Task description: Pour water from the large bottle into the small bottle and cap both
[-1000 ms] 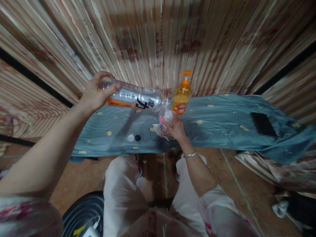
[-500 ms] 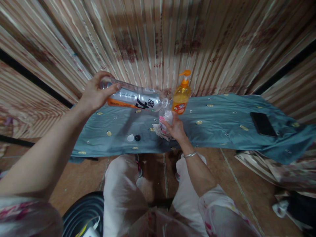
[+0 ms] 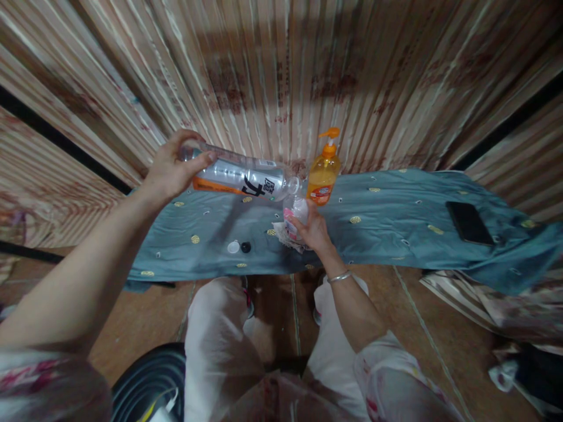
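My left hand (image 3: 173, 167) is wrapped round the base of a large clear drink bottle (image 3: 240, 174) with a silver and orange label. That bottle lies tilted nearly level, its uncapped mouth at the top of a small clear bottle (image 3: 294, 214) with a pink label. Closed round the small bottle's right side is my right hand (image 3: 314, 227), a bangle on the wrist. The small bottle stands upright on a crumpled cloth (image 3: 281, 230). Whether liquid flows between the mouths is too blurred to tell. Just behind stands an orange pump bottle (image 3: 324, 174).
A white cap (image 3: 233, 247) and a black cap (image 3: 246, 247) lie near the front edge of the table's teal cloth (image 3: 378, 240). At the right rests a black phone (image 3: 470, 223). A pleated curtain (image 3: 272, 76) hangs behind. A black round stool (image 3: 147, 375) stands at lower left.
The large bottle's neck has dipped very slightly towards the small bottle. Both hands keep their hold, and the view has shifted a little.
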A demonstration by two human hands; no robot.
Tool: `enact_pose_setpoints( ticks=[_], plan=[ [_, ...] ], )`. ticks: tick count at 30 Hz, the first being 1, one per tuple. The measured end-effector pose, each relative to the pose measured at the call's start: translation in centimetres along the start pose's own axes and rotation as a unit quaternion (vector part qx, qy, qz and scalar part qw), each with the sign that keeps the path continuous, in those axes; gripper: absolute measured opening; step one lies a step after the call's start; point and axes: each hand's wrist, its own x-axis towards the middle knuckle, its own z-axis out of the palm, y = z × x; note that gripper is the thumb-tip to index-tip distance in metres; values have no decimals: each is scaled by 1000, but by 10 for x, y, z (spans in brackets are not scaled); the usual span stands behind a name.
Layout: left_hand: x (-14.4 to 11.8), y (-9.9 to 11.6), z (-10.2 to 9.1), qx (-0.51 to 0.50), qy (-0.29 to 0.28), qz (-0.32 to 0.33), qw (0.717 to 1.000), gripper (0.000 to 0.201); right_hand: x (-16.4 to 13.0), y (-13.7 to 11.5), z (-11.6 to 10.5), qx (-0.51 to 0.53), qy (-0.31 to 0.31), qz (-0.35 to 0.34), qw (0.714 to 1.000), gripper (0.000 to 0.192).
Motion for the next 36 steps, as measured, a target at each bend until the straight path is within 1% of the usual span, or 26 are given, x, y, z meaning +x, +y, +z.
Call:
enact_pose_setpoints(
  ticks=[9, 17, 24, 32, 36],
  plan=[
    [-1, -1, -2, 1, -9, 21, 1000, 72, -1, 0, -1, 8, -5, -8, 1000, 66],
    [-3, 6, -2, 13, -9, 1, 1000, 82, 0, -2, -2, 4, 1, -2, 1000, 65],
    [-3, 9, -2, 12, -5, 3, 1000, 86, 1, -2, -2, 3, -6, 2, 1000, 65],
    [0, 1, -2, 20, -10, 7, 1000, 88, 1, 3, 1, 0, 2, -6, 1000, 67],
    [0, 1, -2, 24, -10, 4, 1000, 88, 1, 4, 1, 3, 6, -10, 1000, 66]
  ],
)
